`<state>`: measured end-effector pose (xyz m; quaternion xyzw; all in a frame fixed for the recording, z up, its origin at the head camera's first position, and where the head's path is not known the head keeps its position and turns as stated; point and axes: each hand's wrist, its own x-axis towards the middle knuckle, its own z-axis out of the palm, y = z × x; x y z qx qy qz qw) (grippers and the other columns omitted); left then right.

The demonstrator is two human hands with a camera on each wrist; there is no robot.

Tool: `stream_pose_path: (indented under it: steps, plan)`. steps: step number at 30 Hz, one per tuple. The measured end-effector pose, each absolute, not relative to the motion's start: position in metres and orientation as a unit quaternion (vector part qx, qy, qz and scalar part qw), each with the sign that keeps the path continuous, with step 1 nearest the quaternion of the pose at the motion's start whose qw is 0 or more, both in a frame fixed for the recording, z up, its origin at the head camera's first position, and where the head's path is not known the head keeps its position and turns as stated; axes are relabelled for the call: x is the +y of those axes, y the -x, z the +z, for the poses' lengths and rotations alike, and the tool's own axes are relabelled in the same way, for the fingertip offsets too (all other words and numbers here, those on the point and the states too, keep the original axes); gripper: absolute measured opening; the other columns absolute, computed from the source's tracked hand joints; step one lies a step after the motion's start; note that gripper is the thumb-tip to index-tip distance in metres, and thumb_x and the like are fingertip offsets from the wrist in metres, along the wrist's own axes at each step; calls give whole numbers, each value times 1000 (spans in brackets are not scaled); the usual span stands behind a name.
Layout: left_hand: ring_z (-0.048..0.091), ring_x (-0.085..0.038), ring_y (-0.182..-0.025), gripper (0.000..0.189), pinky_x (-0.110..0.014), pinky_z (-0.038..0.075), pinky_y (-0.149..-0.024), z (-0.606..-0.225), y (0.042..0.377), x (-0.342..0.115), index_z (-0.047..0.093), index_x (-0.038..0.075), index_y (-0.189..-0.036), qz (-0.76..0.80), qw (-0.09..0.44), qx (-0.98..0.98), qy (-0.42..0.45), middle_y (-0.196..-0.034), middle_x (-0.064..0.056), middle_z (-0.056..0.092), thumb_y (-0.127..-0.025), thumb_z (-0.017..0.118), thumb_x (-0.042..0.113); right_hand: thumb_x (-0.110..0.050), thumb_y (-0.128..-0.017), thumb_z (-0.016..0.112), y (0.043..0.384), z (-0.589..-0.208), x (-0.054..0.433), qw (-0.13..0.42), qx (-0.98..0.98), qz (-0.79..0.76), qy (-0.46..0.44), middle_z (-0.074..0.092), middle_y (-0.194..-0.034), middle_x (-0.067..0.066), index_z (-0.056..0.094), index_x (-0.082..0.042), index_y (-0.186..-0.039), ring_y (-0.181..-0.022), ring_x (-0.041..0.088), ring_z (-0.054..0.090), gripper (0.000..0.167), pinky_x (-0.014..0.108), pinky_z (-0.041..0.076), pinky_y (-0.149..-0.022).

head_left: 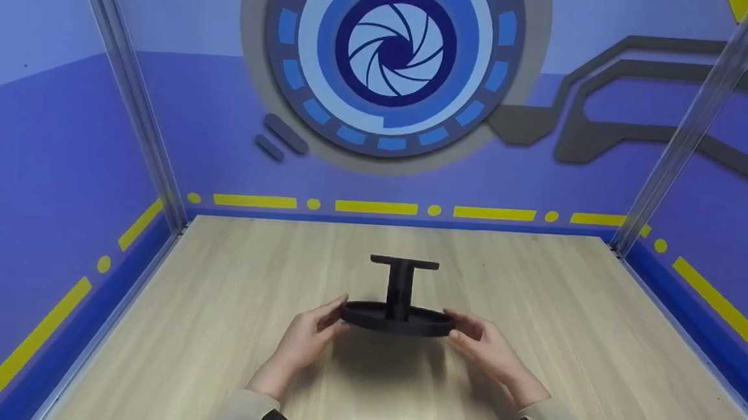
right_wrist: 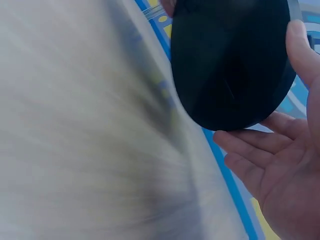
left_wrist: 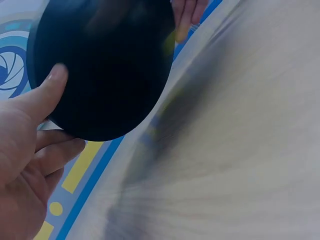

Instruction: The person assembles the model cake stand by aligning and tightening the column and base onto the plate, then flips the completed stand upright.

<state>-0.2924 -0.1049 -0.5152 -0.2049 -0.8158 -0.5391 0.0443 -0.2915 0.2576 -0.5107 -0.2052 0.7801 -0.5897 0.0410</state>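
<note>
A black stand (head_left: 399, 289) with a round, rimmed base, an upright post and a flat top piece is held above the table, its shadow falling below it. My left hand (head_left: 308, 336) grips the left edge of the base between thumb and fingers. On the opposite edge, my right hand (head_left: 487, 350) pinches the rim in the same way. The smooth underside of the base (left_wrist: 105, 75) faces the left wrist camera, with the left thumb lying against it. From the right wrist, the base (right_wrist: 230, 65) hides the post.
The light wood-grain table (head_left: 234, 273) spreads around and beneath the stand. Blue printed panels (head_left: 45, 170) wall it in at the left, back and right, with metal corner posts (head_left: 131, 91) at the rear.
</note>
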Motion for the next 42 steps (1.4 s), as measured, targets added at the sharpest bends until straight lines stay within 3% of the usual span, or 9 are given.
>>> stream_pose_path:
  steps: [5,9,13,18,22,28,35,42]
  plan:
    - [70,-32,-120,35,-28,60,-98,-516,292,-99,67,5,-133,-566,91,-795,198,-130,-18,71,-98,67,6,-12,-104,59,291,-507,255,9,789,-581,200,50,-147,37,49,12,-145,-119,-13,56,49,7,45,-101]
    - [74,-22,-112,28,-21,60,-93,-516,292,-97,72,8,-124,-566,125,-795,182,-118,-12,77,-97,69,9,-6,-100,65,291,-508,251,-1,789,-579,204,54,-143,37,46,13,-147,-120,-5,61,55,8,47,-100]
    - [75,-21,-110,25,-24,61,-94,-514,292,-96,74,11,-121,-554,147,-802,169,-115,-8,79,-96,70,15,-2,-95,71,293,-510,245,-33,796,-574,189,65,-131,33,48,12,-146,-113,10,72,58,11,54,-94]
    - [75,-27,-110,27,-34,62,-96,-510,291,-96,74,9,-123,-543,153,-809,166,-116,-9,78,-97,69,17,0,-93,72,294,-510,237,-105,812,-559,129,77,-113,21,70,2,-126,-97,5,74,33,12,57,-87]
    - [76,-27,-107,31,-34,63,-92,-505,291,-95,74,5,-124,-537,161,-813,159,-115,-11,79,-97,70,19,0,-92,72,293,-507,236,-124,822,-547,94,79,-106,12,75,-5,-116,-91,5,75,25,14,58,-85]
    - [76,-24,-106,32,-27,63,-90,-497,293,-95,75,5,-122,-554,153,-804,153,-114,-11,79,-96,71,22,-7,-95,72,292,-493,241,-112,837,-524,113,78,-112,10,73,-7,-118,-98,2,71,23,17,58,-86]
    - [74,-25,-111,33,-24,61,-94,-481,294,-96,73,1,-123,-612,96,-772,143,-120,-17,76,-99,69,24,-9,-100,67,296,-478,249,-52,798,-575,173,74,-114,18,62,7,-127,-96,1,70,32,20,61,-86]
    - [78,-19,-95,40,-33,66,-85,-469,296,-93,68,-5,-128,-689,13,-719,94,-114,-19,76,-101,68,25,-10,-102,64,302,-467,250,14,729,-667,151,74,-106,-3,48,15,-137,-94,8,74,46,31,65,-84]
